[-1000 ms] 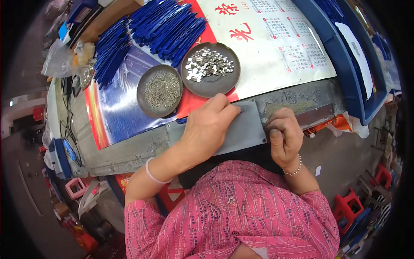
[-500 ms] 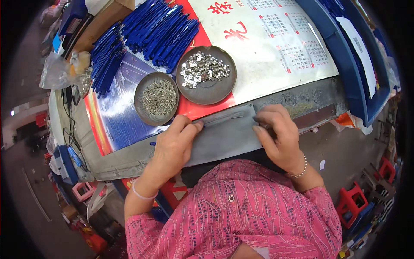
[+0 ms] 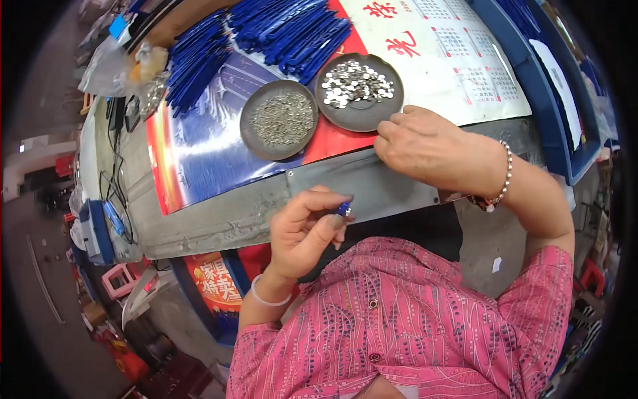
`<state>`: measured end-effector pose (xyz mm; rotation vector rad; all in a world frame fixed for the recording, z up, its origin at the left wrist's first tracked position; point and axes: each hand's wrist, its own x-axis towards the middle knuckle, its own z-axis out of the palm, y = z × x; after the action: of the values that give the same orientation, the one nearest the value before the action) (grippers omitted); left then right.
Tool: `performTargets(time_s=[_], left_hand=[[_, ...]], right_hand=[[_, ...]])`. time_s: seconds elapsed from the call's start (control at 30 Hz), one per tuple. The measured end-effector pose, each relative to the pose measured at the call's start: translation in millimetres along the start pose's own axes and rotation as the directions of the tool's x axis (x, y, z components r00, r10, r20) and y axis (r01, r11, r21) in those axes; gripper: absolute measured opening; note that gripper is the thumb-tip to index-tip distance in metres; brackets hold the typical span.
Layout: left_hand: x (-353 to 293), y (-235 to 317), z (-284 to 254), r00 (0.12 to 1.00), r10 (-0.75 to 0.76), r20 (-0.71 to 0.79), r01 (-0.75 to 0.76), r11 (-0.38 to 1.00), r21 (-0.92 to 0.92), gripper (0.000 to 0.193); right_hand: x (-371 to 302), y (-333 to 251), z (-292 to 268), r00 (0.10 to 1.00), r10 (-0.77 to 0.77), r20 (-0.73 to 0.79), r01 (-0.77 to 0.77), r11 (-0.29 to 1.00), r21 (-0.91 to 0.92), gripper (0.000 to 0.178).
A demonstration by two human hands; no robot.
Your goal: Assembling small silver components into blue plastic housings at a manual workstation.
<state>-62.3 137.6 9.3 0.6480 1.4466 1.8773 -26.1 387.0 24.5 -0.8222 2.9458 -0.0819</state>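
Between the thumb and forefinger of my left hand [image 3: 302, 233] is a small blue piece with a shiny end [image 3: 343, 209], seen above the front table edge. My right hand [image 3: 422, 147] is closed at the near rim of a dark round dish of small silver discs [image 3: 355, 85]. Its fingertips are turned away, so what they hold, if anything, is hidden. Left of that dish is another dark dish of tiny metal pins [image 3: 282, 120]. A smooth grey sheet [image 3: 392, 193] lies at the table's front edge, partly under my right hand.
Slim blue plastic pieces [image 3: 286, 33] lie in piles behind the dishes, with more blue pieces [image 3: 199, 60] to their left. A printed calendar sheet [image 3: 438, 86] covers the table. A blue bin [image 3: 525, 73] stands at right; cables [image 3: 116, 173] run along the left edge.
My right hand has gone from the grey sheet up to the dish of discs and closed. My left hand has dropped off the sheet, now lifting a blue piece. The view has shifted.
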Motion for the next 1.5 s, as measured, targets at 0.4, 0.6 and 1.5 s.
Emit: performTargets(time_s=[0.4, 0.6, 1.5], left_hand=[[7.6, 3.4, -0.9, 0.977, 0.172, 0.130, -0.180, 0.982, 0.050, 0.024], [15.4, -3.8, 0.8, 0.958, 0.225, 0.179, -0.242, 0.967, 0.083, 0.014], [26.3, 0.6, 12.9, 0.894, 0.163, 0.417, -0.303, 0.906, 0.295, 0.021]], right_hand=[[-8.8, -48.2, -34.8, 0.937, 0.303, -0.176, 0.127, 0.175, 0.976, 0.009], [-8.1, -45.1, -35.8, 0.943, 0.283, -0.176, 0.156, 0.091, 0.984, 0.007], [-6.3, -36.7, -79.9, 0.978, -0.035, 0.203, -0.166, 0.452, 0.876, 0.025]])
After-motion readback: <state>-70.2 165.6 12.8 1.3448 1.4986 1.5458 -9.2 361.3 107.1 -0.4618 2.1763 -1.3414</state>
